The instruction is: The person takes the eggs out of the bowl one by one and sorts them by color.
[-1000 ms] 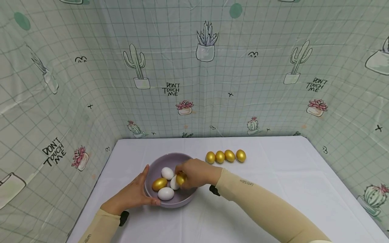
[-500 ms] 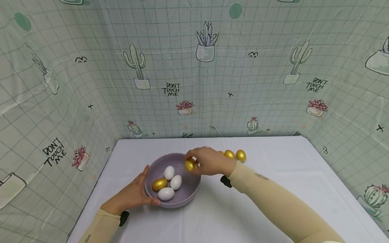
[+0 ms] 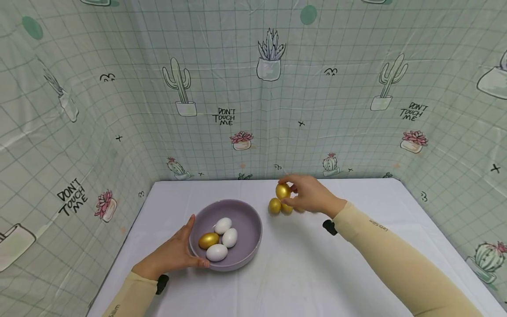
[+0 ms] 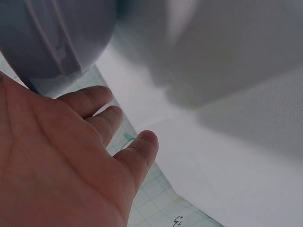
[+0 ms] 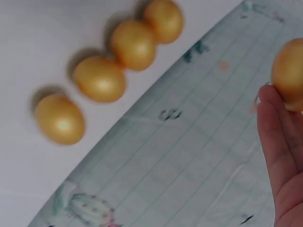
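In the head view, my right hand [image 3: 310, 193] holds a golden egg [image 3: 283, 191] between thumb and fingertips. It is raised over a row of golden eggs [image 3: 275, 206] on the table, hiding part of that row. The right wrist view shows the held egg [image 5: 289, 74] at the right edge and the row's eggs [image 5: 99, 79] apart from it. My left hand [image 3: 174, 252] rests against the left side of a mauve bowl [image 3: 247, 224], thumb and fingers spread along its wall. Inside the bowl are three white eggs [image 3: 229, 237] and one golden egg [image 3: 208, 241].
A white cloth [image 3: 301, 273] covers the table. Behind it and at both sides hangs a pale green curtain [image 3: 301, 101] with a grid and printed cacti. The bowl stands left of the egg row, with a stretch of white cloth between them.
My right hand has lifted the golden egg out of the bowl and carried it right and away, over to the row. The white eggs in the bowl shifted slightly. My left hand stayed put.
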`<state>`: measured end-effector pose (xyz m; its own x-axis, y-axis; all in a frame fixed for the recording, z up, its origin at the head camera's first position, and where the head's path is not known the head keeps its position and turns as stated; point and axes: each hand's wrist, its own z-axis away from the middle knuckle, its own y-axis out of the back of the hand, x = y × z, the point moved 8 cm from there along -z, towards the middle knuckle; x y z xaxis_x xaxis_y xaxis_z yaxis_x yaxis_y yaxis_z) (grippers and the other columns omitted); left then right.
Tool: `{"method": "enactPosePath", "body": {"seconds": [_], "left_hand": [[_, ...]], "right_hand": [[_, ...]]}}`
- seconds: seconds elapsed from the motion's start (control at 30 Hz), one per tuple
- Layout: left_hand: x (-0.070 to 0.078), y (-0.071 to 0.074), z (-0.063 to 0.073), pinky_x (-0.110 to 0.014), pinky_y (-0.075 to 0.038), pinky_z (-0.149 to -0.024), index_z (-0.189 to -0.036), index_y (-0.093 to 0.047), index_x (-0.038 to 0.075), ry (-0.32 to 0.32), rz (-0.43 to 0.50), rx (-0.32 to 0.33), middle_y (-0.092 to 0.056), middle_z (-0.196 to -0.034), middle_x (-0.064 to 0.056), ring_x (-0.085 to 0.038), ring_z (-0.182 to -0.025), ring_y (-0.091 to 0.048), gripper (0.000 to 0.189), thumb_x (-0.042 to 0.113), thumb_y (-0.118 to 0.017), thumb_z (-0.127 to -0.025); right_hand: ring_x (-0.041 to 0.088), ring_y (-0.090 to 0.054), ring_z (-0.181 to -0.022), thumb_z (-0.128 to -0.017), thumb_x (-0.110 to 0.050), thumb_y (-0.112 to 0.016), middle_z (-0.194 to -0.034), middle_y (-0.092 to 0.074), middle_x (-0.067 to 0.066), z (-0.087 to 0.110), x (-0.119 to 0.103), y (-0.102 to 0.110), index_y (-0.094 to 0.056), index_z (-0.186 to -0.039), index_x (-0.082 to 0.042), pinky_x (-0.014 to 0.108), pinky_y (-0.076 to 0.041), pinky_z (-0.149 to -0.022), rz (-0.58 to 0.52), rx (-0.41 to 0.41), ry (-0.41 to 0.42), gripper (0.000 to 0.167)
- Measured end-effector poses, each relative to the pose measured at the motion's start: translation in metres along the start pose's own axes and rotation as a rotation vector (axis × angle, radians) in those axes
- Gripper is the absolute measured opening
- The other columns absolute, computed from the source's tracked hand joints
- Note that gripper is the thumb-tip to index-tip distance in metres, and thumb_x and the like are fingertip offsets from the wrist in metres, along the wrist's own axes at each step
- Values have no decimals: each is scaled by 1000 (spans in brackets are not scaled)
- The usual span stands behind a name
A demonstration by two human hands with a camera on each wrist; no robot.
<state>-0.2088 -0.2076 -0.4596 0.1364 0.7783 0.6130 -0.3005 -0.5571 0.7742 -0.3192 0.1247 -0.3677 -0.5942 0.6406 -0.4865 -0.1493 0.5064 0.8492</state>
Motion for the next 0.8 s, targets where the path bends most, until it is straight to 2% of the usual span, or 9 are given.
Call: {"method": "enactPosePath", "body": {"seconds": [0.2,0.47,0.6,0.8], "left_hand": [[-2,-1,-1,-64,-29,-107,-160,3,5,8,-3,0,-17,-158,-32,-50,-142,-24,142,60,-87,-65],[-4,-1,-1,-64,-30,-107,-160,1,4,21,-20,7,-17,-158,-33,-51,-141,-25,142,62,-87,-64],[-4,-1,-1,-63,-31,-106,-160,2,6,25,-17,3,-17,-158,-32,-51,-141,-26,142,61,-87,-65],[-4,-1,-2,-63,-32,-106,-160,2,5,21,-19,3,-17,-158,-32,-50,-141,-26,142,62,-87,-65]], "right_hand": [[23,-68,-98,-83,-23,-82,-119,-66,1,17,48,15,-63,-126,-12,41,-55,-85,25,38,-108,48],[30,-66,-103,-85,-23,-80,-123,-64,9,37,108,20,-60,-130,-9,44,-55,-83,35,50,-267,50],[33,-66,-103,-86,-21,-79,-127,-62,14,45,127,20,-59,-131,-4,45,-55,-83,52,50,-306,52],[37,-66,-103,-85,-14,-78,-126,-62,21,54,144,18,-57,-131,3,48,-54,-85,67,49,-321,53]]}}
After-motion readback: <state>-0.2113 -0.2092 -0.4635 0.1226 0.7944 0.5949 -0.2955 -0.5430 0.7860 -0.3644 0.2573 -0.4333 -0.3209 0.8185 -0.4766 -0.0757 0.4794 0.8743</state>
